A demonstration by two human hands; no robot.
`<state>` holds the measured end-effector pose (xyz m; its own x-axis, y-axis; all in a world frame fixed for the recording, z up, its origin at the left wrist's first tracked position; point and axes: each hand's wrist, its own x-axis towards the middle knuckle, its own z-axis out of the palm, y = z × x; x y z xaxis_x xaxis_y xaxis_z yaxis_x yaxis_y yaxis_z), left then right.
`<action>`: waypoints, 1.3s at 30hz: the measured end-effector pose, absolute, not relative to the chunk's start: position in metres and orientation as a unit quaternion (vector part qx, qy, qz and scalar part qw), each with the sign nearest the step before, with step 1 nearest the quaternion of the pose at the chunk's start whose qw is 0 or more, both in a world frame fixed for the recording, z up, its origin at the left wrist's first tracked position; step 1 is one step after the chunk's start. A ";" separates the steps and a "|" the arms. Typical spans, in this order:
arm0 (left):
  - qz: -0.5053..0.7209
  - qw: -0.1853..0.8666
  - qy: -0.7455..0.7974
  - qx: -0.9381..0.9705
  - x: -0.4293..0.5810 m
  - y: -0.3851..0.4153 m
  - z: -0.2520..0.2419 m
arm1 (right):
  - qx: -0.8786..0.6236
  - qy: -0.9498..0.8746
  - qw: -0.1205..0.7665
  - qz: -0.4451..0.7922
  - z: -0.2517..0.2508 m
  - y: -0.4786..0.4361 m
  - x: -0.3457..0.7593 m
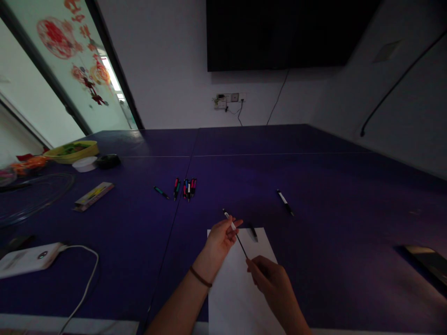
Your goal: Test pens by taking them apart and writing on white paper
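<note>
Nearest, the right hand [270, 277] is closed, thumb and finger pinching the lower end of a thin, dark rod [241, 246]. Beneath lies smooth white paper [233, 293], apparently placed so that small parts show against the dark purple table [331, 260]. The left hand [220, 235] grips a slim white pen barrel [233, 226], tilted, with the rod in line with it; the two-handed hold presumably keeps both steady. A short black piece [253, 230] lies at the sheet's far edge. Beyond, a white-and-black pen [285, 202] lies alone rightward; leftward, slender coloured pens [189, 188] lie bunched, seemingly kept aside. Farthest, a flat black screen [289, 35] hangs on the wall [167, 70].
</note>
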<state>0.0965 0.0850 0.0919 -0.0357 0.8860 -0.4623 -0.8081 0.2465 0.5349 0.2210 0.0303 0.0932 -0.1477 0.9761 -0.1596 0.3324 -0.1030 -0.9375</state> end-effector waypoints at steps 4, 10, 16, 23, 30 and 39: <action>0.606 0.687 0.399 0.035 0.093 0.091 0.093 | -0.561 -0.585 0.336 0.480 0.093 0.029 0.222; 0.604 0.686 0.406 0.001 0.090 0.099 0.093 | -0.564 -0.586 0.338 0.474 0.097 0.026 0.222; 0.604 0.699 0.383 -0.014 0.090 0.095 0.094 | -0.560 -0.579 0.329 0.493 0.095 0.023 0.223; 0.553 0.750 0.353 -0.088 0.088 0.096 0.090 | -0.563 -0.568 0.335 0.498 0.097 0.017 0.229; 0.537 0.766 0.335 -0.111 0.085 0.099 0.089 | -0.563 -0.562 0.341 0.501 0.094 0.017 0.236; 0.530 0.768 0.319 -0.166 0.080 0.102 0.095 | -0.561 -0.567 0.347 0.493 0.093 0.016 0.235</action>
<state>0.0796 0.1022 0.0949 0.2349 0.7081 -0.6659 -0.9201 0.3828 0.0825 0.2355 0.0161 0.0928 -0.1305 0.9785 -0.1594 0.2934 -0.1155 -0.9490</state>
